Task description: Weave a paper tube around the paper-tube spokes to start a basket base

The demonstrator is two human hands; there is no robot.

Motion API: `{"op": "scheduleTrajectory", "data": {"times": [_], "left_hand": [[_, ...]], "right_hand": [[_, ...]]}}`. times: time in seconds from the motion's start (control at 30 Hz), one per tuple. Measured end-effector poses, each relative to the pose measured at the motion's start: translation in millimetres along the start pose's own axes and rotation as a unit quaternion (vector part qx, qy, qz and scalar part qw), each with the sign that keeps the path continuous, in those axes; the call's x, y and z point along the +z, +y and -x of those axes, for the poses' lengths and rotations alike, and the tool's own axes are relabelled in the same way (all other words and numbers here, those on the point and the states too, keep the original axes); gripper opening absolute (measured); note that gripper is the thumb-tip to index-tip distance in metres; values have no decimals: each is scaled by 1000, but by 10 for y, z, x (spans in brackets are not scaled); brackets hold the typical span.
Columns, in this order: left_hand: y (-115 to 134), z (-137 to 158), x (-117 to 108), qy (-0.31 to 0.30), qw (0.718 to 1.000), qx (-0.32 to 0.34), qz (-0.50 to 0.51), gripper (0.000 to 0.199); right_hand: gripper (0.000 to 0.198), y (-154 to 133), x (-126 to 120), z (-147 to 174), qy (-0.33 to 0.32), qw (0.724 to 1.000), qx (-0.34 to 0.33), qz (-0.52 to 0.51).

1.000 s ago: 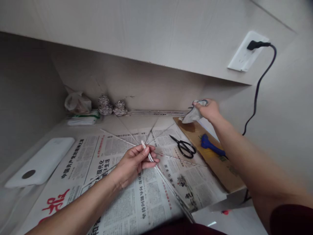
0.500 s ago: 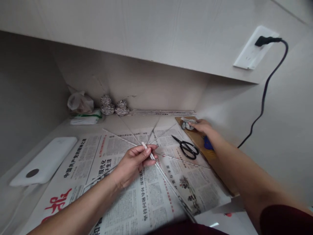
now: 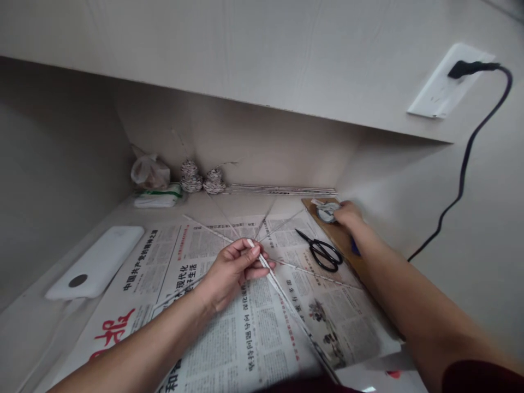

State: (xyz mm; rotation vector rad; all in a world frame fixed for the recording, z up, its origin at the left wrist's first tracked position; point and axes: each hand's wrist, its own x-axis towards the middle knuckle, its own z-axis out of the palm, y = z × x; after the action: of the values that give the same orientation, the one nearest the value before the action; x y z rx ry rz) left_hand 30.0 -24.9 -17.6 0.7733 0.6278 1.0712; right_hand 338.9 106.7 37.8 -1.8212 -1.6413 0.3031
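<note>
My left hand (image 3: 245,265) is closed, pinching thin rolled-newspaper sticks (image 3: 282,295) where they meet above the newspaper. Several of these sticks fan out from the fingers, and a pair runs toward my body at lower right. My right hand (image 3: 350,216) reaches to the far end of a brown board (image 3: 341,236). Its fingers are bent at the right edge of a small, roundish grey-white thing (image 3: 326,212) with crumpled material on it; the fingertips are partly hidden. Black-handled scissors (image 3: 321,251) lie between the hands, blades pointing away to the left.
Newspaper (image 3: 221,338) covers the table. At left lies a white power bank (image 3: 98,262) with a cable. Along the back are two woven gourd shapes (image 3: 191,177), spare paper sticks (image 3: 282,190), a tissue pack (image 3: 158,197) and a plastic bag (image 3: 150,172). A black cord (image 3: 462,185) hangs at right.
The view has shifted, so everything sits slightly farther right. The grey-white thing under my right hand now shows a rounder outline. My left hand keeps its hold on the sticks.
</note>
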Motion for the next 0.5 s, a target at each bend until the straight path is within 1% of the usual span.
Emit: {"op": "scheduleTrajectory", "data": {"times": [0.1,0.2,0.23,0.3,0.33,0.43,0.5], "left_hand": [[-10,-10,-9,17,1000,9,1,20],[-15,-26,-16,49,999,11,6,19],[-15,-31,-19,57,998,11,7,20],[-12,-40,-23,59,998,11,6,24],[-10,-43,-26,56,998,13,6,25],[2,-47,-31,53,998,24,15,23],[9,-46,-31,56,998,26,19,19]], "right_hand": [[26,-121,137,95,-10,999,-3,-39],[26,-282,358,278,-28,996,-13,-85],[25,-351,445,365,-44,991,-22,-123],[27,-502,622,563,-120,972,-37,-200],[29,-577,704,664,-145,961,-39,-231],[31,-737,884,912,-196,934,-38,-296],[31,-766,941,1001,-228,921,-35,-314]]}}
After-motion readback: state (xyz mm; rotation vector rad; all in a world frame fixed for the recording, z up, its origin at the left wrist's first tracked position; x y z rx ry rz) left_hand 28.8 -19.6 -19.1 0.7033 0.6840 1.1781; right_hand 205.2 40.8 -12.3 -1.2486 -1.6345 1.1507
